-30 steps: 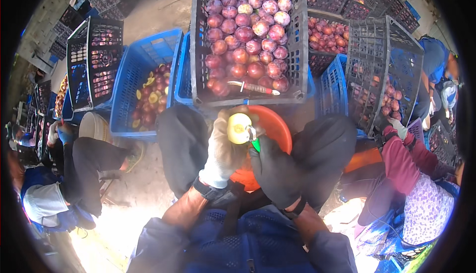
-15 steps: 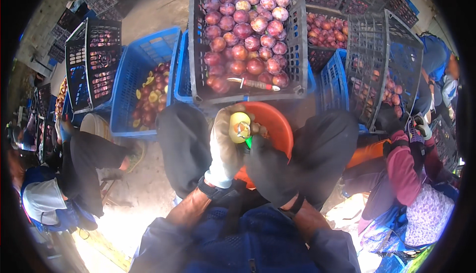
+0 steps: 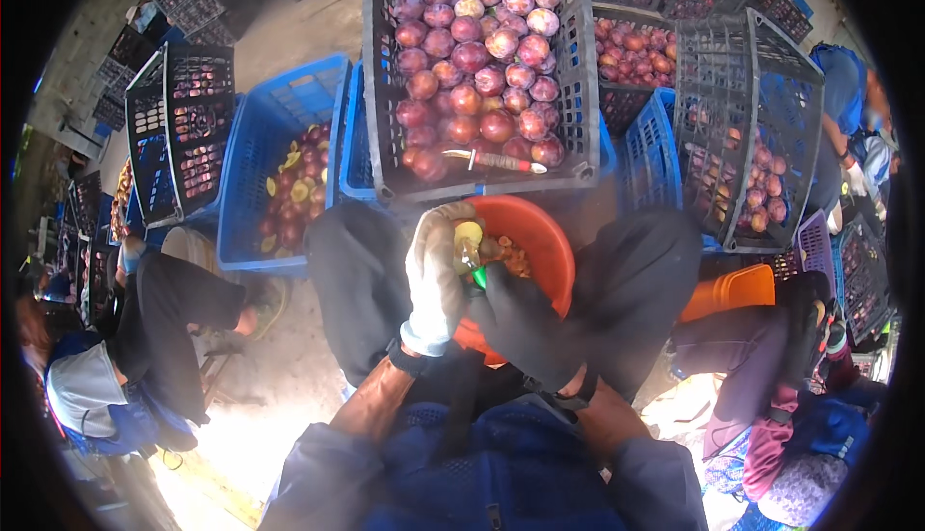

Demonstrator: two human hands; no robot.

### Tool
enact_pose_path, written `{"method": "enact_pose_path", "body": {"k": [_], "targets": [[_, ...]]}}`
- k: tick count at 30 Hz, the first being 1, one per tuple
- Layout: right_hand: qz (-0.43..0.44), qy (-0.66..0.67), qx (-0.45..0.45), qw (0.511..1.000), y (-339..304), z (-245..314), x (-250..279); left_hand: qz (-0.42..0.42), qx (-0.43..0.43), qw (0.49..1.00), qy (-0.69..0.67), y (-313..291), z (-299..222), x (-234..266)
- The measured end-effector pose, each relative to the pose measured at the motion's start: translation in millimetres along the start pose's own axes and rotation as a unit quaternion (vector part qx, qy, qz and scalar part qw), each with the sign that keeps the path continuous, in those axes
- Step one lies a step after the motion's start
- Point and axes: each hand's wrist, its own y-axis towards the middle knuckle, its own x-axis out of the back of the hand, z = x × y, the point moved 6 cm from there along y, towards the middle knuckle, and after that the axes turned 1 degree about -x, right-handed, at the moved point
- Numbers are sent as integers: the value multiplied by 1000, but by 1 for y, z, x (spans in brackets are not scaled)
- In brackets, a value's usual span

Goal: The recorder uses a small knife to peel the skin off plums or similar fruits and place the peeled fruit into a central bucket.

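Note:
My left hand, in a pale glove, is closed around a cut plum with yellow flesh showing, above an orange bucket between my knees. My right hand, dark-gloved, grips a small tool with a green handle, held against the plum. The tool's working end is hard to make out. Stones and fruit scraps lie in the bucket. Beyond it stands a black crate full of whole red plums. A knife with a wrapped handle rests on the crate's near end.
A blue crate to the left holds cut plums. Tilted black crates flank it, and another black crate stands on the right. Co-workers sit close on both sides, one in dark trousers. An orange container is at right.
The plum has turned in my left hand and shows less of its cut face. Both hands stay over the bucket. The co-worker at right has leaned back and down.

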Motion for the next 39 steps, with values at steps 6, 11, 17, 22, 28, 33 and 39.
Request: {"method": "enact_pose_path", "body": {"k": [6, 11, 17, 22, 28, 33, 39], "targets": [[-52, 259, 10, 964, 15, -6, 13, 18, -31, 998, 55, 5, -3, 5], [69, 400, -111, 907, 24, -12, 15, -1, -20, 997, 74, 8, -5, 5], [37, 305, -32, 951, 21, -13, 15, 32, -18, 987, 158, 18, -5, 13], [185, 582, -177, 772, 21, -17, -1, 35, -88, 963, 253, 19, -14, 10], [194, 632, -188, 726, 22, -19, 12, 58, 12, 980, 192, 28, 3, 15], [210, 653, -198, 700, 24, -23, 3, 58, 70, 985, 146, 25, -3, -3], [186, 533, -191, 803, 18, -26, -12, 11, 183, 982, 52, 23, 11, -4]]}}
